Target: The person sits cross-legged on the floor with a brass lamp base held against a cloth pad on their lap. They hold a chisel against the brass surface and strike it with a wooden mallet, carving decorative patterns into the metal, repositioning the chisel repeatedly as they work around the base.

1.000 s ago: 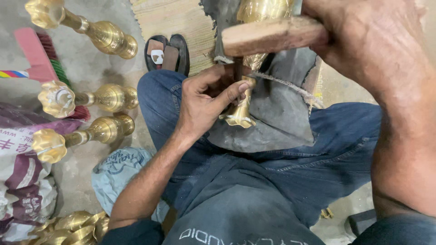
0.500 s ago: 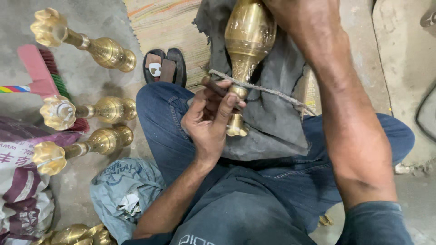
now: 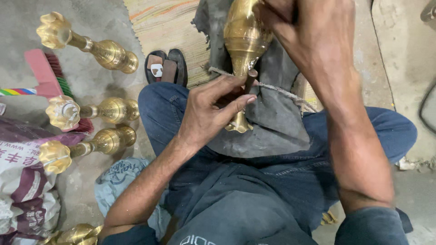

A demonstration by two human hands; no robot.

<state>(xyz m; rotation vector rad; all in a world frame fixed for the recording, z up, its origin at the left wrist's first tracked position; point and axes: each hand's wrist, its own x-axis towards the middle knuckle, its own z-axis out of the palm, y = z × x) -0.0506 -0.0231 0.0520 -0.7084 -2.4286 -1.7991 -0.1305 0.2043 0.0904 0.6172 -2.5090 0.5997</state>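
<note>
A brass vase-shaped piece (image 3: 244, 38) lies over my lap on a dark grey cloth (image 3: 277, 131), its small foot (image 3: 238, 125) pointing toward me. A rope (image 3: 284, 89) runs across its narrow neck. My left hand (image 3: 206, 113) pinches a short dark punch (image 3: 250, 78) and sets its tip against that neck. My right hand (image 3: 313, 31) is blurred at the top of the view, beside the piece's wide end, fist closed. The wooden hammer it gripped a second ago is hidden now.
Three brass stands (image 3: 88, 45) (image 3: 93, 111) (image 3: 84, 147) lie on the concrete floor at left, by a red brush (image 3: 43, 72) and a printed sack (image 3: 22, 181). Sandals (image 3: 165, 68) sit on a woven mat (image 3: 159, 18). More brass parts (image 3: 77, 233) lie at bottom left.
My right hand swung the wooden hammer up out of view, then came back down toward the piece. My left hand kept the punch at the neck, fingers stretching out slightly.
</note>
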